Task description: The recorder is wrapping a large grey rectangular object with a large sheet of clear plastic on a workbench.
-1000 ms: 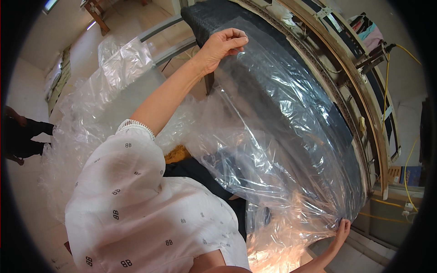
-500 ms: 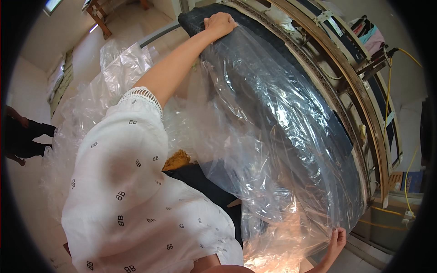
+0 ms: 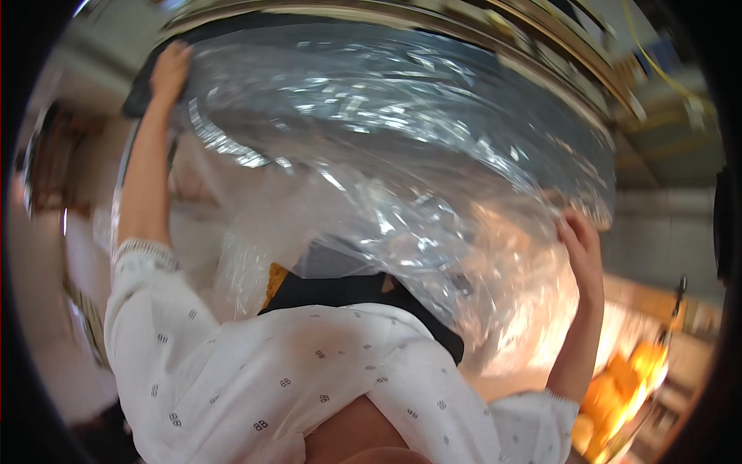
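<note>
A large clear plastic sheet (image 3: pixel 402 100) spreads across a dark padded surface (image 3: pixel 224 31) in front of me, wrinkled and catching the light. At the far left corner my left hand (image 3: pixel 171 69) is closed on the sheet's edge, that arm stretched out. My right hand (image 3: pixel 581 240) pinches the sheet at its right side, arm bent. Between the two hands the plastic hangs loosely toward my body, over my dark lower clothing (image 3: pixel 325 290). Motion blurs the finer details of the fingers.
Behind the dark surface runs a long wooden rail (image 3: pixel 556 46) on a frame. A yellow cable (image 3: pixel 653 66) hangs at the upper right. Bright yellow-orange material (image 3: pixel 626 390) lies at the lower right. Blurred wooden furniture (image 3: pixel 66 158) stands at the left.
The view has swung to the right, so the padded surface now runs across the top. Both hands keep hold of the sheet, and my right arm shows more fully.
</note>
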Available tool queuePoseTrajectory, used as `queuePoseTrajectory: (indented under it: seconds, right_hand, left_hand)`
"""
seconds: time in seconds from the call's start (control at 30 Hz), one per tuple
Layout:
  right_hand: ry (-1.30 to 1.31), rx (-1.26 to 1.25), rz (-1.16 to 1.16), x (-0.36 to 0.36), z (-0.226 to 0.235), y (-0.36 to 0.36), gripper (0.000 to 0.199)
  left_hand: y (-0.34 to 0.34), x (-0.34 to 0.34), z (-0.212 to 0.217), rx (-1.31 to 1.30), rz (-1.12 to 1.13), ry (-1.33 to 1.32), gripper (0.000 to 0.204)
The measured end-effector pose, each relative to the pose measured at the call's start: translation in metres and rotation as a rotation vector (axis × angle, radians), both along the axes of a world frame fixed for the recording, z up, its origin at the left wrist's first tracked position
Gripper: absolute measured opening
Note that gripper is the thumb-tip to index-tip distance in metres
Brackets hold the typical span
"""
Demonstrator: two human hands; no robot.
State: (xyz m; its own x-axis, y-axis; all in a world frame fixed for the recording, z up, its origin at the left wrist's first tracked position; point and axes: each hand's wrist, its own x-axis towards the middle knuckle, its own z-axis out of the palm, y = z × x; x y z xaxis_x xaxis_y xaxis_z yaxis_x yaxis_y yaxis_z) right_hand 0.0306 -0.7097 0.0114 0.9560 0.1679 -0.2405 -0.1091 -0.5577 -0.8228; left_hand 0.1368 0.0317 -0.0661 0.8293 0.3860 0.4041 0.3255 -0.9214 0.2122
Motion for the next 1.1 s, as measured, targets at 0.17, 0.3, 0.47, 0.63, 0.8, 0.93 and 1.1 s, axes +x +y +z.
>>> queuePoseTrajectory:
  seconds: [0.17,0.3,0.47,0.63,0.8,0.93,1.1]
  right_hand:
    - [0.083,0.032,0.017,-0.012,-0.003,-0.011,0.012]
    - [0.266,0.035,0.059,-0.025,0.011,-0.024,0.02]
    - [0.11,0.525,-0.264,-0.019,0.036,-0.034,0.02]
    - [0.104,0.781,-0.003,0.002,0.079,-0.04,0.029]
    - [-0.312,-0.123,0.33,-0.041,0.055,0.05,0.076]
    - [-0.379,-0.601,0.02,-0.068,-0.014,0.012,0.04]
    - [-0.63,-0.698,-0.368,-0.072,-0.02,-0.139,0.035]
  left_hand:
    - [0.062,0.018,-0.006,0.313,0.117,0.011,0.03]
    - [0.111,0.002,-0.007,0.171,0.302,0.097,0.034]
    - [0.115,-0.015,-0.02,0.183,0.271,-0.022,0.035]
    - [0.141,-0.005,-0.031,0.162,0.198,-0.081,0.035]
    - [0.138,-0.016,-0.018,0.175,0.239,-0.028,0.034]
    - [0.141,0.004,-0.027,0.187,0.222,-0.071,0.034]
    - [0.152,-0.004,-0.025,0.205,0.143,-0.143,0.033]
